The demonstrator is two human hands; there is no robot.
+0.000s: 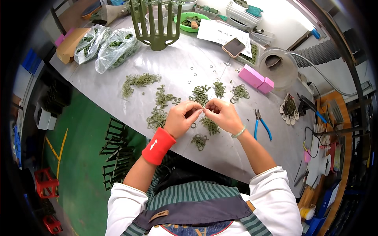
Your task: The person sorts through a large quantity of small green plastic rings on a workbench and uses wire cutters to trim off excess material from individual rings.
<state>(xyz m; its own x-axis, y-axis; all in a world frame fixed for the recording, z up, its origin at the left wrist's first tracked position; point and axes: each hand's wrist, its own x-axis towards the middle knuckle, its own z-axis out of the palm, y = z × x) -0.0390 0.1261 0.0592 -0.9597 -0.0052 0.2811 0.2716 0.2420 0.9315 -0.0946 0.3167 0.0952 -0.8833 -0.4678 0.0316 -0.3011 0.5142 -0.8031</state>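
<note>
My left hand (183, 117), with a red wristband, and my right hand (222, 115), with a pale green bracelet, meet fingertip to fingertip over the metal table (177, 70). Each thumb and forefinger is pinched; whatever lies between them is too small to make out. Around the hands are heaps of small green ring-shaped parts: one pile (199, 93) just beyond the fingertips, another (156, 118) left of my left hand, one (210, 125) beneath my right hand and one (199, 142) nearer the table's edge. Blue-handled pliers (261, 125) lie to the right.
At the back stand a green slotted rack (157, 26), plastic bags of green parts (118, 48) and a green basin (189, 22). A smartphone (234, 47) rests on a printed sheet (221, 31). Right of it are pink blocks (255, 78), a clear round duct hood (279, 69) and gloves (289, 109).
</note>
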